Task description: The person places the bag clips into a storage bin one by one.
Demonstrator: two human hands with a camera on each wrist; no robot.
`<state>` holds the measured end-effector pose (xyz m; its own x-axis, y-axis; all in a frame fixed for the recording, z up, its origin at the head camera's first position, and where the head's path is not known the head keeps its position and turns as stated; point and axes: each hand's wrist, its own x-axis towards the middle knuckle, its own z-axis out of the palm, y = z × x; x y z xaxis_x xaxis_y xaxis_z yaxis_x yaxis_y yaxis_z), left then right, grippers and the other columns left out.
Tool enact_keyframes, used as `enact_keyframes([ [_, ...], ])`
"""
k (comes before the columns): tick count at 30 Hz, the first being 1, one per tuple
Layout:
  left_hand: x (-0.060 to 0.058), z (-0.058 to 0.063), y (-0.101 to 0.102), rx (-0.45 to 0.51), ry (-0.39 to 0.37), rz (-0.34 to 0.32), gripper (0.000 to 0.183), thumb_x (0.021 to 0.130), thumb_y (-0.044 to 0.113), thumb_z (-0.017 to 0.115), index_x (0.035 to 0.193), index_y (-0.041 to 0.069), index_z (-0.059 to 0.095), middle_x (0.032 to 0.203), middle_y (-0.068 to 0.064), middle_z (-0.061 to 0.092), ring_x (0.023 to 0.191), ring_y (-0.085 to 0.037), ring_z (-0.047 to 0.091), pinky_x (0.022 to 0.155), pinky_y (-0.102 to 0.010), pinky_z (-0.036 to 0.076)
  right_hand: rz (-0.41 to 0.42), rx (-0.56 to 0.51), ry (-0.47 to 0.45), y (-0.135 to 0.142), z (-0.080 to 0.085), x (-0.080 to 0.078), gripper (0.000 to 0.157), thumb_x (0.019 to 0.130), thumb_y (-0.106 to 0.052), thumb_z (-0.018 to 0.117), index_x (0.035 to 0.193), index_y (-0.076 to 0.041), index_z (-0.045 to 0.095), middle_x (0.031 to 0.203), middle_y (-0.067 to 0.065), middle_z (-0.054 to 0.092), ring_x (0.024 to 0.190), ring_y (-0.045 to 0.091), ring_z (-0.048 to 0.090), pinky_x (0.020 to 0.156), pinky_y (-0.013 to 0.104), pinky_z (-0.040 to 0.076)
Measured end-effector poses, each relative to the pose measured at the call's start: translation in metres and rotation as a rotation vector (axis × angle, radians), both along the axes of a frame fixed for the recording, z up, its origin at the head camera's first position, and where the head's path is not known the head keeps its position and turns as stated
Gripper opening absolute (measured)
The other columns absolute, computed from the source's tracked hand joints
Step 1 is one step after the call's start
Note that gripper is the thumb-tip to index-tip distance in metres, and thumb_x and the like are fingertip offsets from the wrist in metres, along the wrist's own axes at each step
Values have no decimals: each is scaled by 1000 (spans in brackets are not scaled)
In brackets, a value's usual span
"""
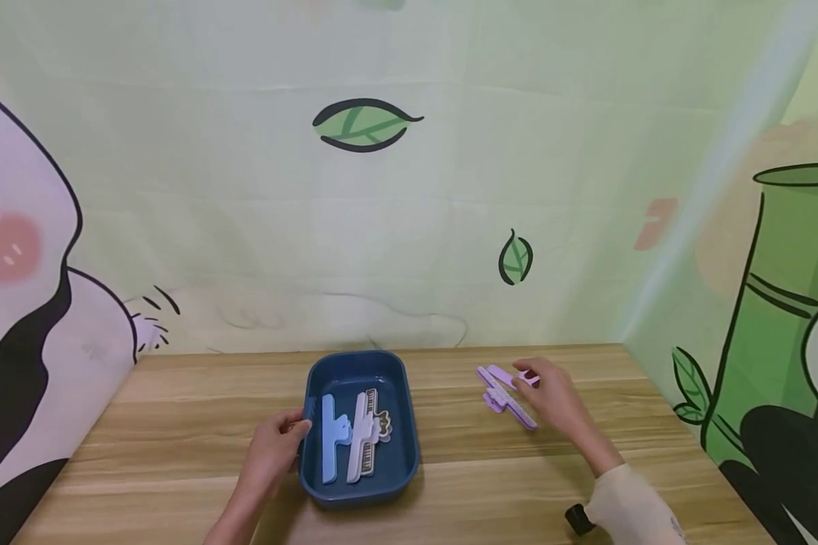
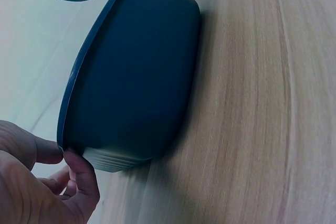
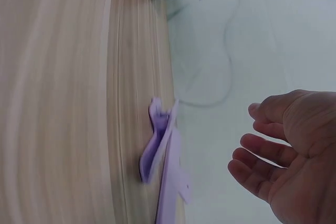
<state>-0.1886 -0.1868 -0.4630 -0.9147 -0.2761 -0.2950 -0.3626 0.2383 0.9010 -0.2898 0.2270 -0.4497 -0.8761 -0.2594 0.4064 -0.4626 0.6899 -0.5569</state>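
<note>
My left hand [image 1: 273, 450] pinches the left rim of a dark blue plastic tray [image 1: 409, 424]; the left wrist view has the thumb and fingers at the rim of the tray [image 2: 136, 66]. In the tray lie a light blue bag clip [image 1: 329, 446], a pale lilac bag clip [image 1: 356, 454] and a dark-patterned bag clip [image 1: 369, 462]. To the tray's right, a speckled purple bag clip [image 1: 511, 401] and a plain purple bag clip [image 1: 501, 375] lie on the table. Over them is my right hand [image 1: 552, 393]. In the right wrist view its loosely bent fingers [image 3: 262, 150] are apart from the clips.
The wood-grain table [image 1: 177, 424] ends at a printed cloth backdrop [image 1: 409, 227] with leaves, bamboo and a panda. A small black object [image 1: 578, 520] sits by the right sleeve [image 1: 630, 507].
</note>
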Motion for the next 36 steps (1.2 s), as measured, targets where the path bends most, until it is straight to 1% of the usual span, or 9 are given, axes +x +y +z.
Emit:
enact_keyframes([
  [6,0,0,0,2,10,0,41,108,12,53,145,-6,52,121,-26,56,98,-34,61,73,-38,60,0,40,32,18,-1,-8,26,90,6,71,115,11,70,110,26,70,95,40,66,81,53,57],
  [11,0,-1,-1,-6,16,2,40,108,11,53,144,-7,53,120,-26,57,95,-33,62,71,-37,59,10,104,50,28,-2,-16,28,88,9,70,116,10,70,113,27,69,99,43,65,83,55,56],
  [18,0,-2,-1,-18,13,3,40,108,12,53,144,-7,53,119,-25,57,97,-33,61,70,-36,59,27,126,6,39,-6,-21,31,89,8,66,119,10,69,118,29,67,105,47,63,87,59,53],
  [25,1,-2,-1,-3,47,-4,39,108,10,53,142,-9,53,115,-25,58,91,-29,63,67,-36,59,23,150,-18,45,-10,-28,32,88,10,66,119,11,68,118,29,67,104,46,64,87,58,53],
  [30,2,-2,0,5,56,-2,40,108,9,52,142,-10,53,115,-26,58,91,-29,63,66,-36,59,34,162,-42,48,-18,-38,35,85,9,68,120,10,68,119,29,67,103,46,65,85,58,54],
  [32,2,-2,0,5,60,-1,39,108,9,52,142,-10,53,115,-26,58,90,-29,63,66,-35,59,36,169,-65,49,-22,-42,38,84,10,69,122,9,68,120,29,66,104,47,64,85,59,54],
  [36,1,-2,-1,-5,57,3,38,107,9,53,141,-9,55,113,-25,59,89,-29,62,65,-35,58,52,190,-121,50,-28,-51,41,84,11,66,125,9,67,125,31,64,107,48,63,86,58,54],
])
